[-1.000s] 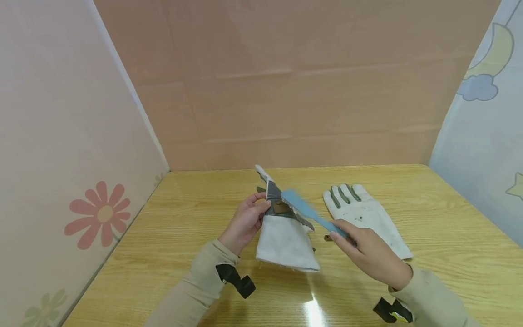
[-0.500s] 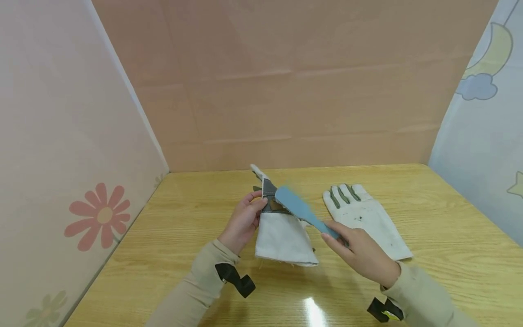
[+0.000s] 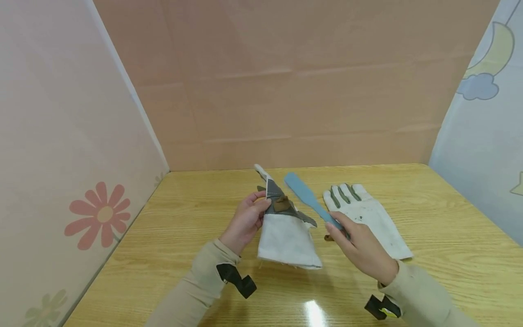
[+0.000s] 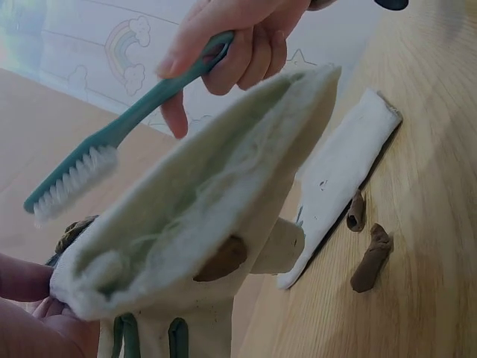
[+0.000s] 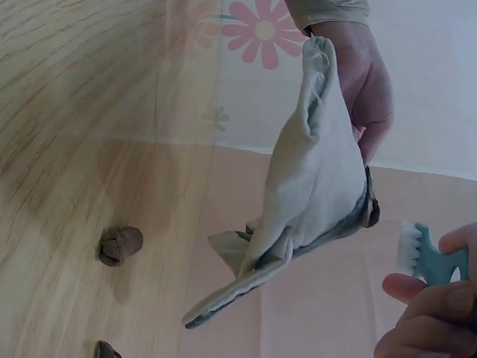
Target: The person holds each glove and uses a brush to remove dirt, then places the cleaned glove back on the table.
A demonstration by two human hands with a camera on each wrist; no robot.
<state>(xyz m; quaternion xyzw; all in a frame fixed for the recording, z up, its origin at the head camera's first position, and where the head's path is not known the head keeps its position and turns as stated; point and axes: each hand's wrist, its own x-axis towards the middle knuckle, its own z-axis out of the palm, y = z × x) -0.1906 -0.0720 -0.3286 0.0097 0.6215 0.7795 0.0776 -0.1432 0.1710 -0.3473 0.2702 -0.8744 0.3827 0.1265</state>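
My left hand (image 3: 245, 220) pinches the side edge of a white and grey work glove (image 3: 288, 240), holding it above the table, cuff toward me. A brown clay-like lump (image 3: 282, 204) clings to its grey part, and another brown patch (image 4: 222, 259) shows near the cuff in the left wrist view. My right hand (image 3: 365, 250) grips the handle of a blue brush (image 3: 304, 193), whose head stands just right of the glove, apart from it. White bristles (image 4: 78, 179) are visible from the left wrist. The bristles face the glove in the right wrist view.
On the wooden table (image 3: 163, 254) at right lies a second white glove (image 3: 384, 227), with green between its fingers. Brown lumps (image 4: 371, 261) rest on the wood beside it. Patterned side walls and a plain back wall (image 3: 302, 100) enclose the table.
The brush was against the glove's grey part in both earlier frames; now it is lifted off, up and to the right. The brown lump shows more fully. The left hand barely moved.
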